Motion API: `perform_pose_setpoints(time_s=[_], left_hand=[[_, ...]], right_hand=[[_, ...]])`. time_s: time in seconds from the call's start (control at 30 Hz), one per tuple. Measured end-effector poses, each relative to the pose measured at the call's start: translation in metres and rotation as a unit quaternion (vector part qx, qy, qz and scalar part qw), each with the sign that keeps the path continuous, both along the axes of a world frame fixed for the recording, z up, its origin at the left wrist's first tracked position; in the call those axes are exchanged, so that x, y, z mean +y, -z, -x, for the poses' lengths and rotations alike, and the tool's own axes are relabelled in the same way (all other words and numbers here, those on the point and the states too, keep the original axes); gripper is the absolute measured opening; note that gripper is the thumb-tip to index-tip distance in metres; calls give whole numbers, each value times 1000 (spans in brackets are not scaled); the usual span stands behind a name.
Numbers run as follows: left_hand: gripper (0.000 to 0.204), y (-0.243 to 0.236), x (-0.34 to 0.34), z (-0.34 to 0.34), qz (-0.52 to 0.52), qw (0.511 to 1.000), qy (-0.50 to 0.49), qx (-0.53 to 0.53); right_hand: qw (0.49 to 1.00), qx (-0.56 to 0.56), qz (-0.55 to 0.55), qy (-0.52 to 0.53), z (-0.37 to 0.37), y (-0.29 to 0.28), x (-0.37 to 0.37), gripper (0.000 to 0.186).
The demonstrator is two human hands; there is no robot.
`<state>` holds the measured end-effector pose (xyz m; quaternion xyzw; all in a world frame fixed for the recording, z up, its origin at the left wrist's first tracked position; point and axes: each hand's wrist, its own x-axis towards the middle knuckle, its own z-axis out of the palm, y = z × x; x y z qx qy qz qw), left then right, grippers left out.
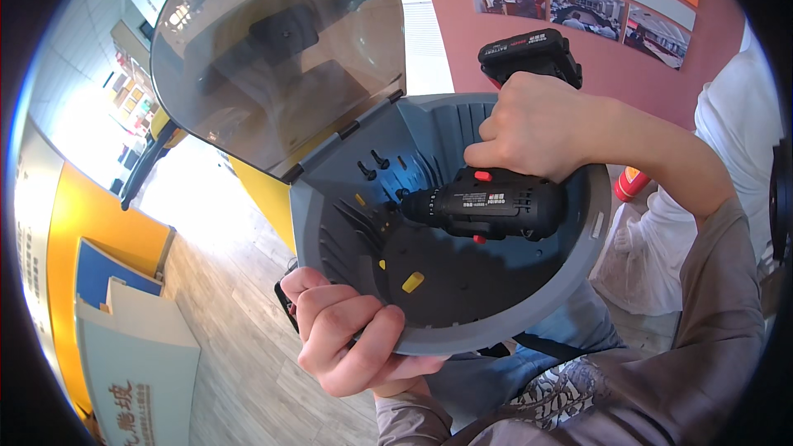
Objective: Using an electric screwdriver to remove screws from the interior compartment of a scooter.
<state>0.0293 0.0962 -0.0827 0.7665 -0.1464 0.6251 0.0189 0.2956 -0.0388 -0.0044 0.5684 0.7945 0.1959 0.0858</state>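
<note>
My right hand (533,128) is closed round the handle of a black cordless drill (496,205) with red buttons. The drill lies sideways inside a deep grey plastic housing (487,334), its chuck toward the left inner wall and its battery (529,54) above the rim. Whether its tip touches that wall I cannot tell. My left hand (347,334) grips the housing's near left rim, fingers curled on its outside. A tinted see-through lid (277,58) stands raised on hinges at the far left. Two small black pegs (373,163) stick out of the wall, near several yellow spots.
A yellow and dark machine part (153,144) stands at the left beyond the lid. Farther off are a white counter (140,355) and a wood-look floor (239,322). White cloth (661,231) and a red cylinder (630,184) are at the right, below a pink wall with a poster (578,0).
</note>
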Motion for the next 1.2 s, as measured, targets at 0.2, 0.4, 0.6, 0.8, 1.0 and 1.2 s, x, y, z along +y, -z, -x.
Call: perform_pose_setpoints(time_s=[0.2, 0.4, 0.6, 0.8, 1.0, 1.2], left_hand=[[62, 0, 0, 1, -3, 1000, 1, 6], [62, 1, 2, 0, -5, 1000, 0, -3], [61, 2, 1, 2, -5, 1000, -8, 7], [62, 0, 3, 3, -12, 1000, -1, 8], [62, 0, 3, 2, -8, 1000, 5, 7], [63, 0, 4, 2, -13, 1000, 4, 8]], right_hand=[[1000, -1, 16, 15, 0, 0, 0, 25], [1000, -2, 13, 10, 0, -1, 0, 26], [1000, -1, 6, 6, 0, 0, -1, 25], [1000, 11, 5, 2, 1, -1, -1, 24], [1000, 1, 12, 9, 1, -2, -2, 24], [1000, 5, 13, 8, 2, -2, -2, 23]])
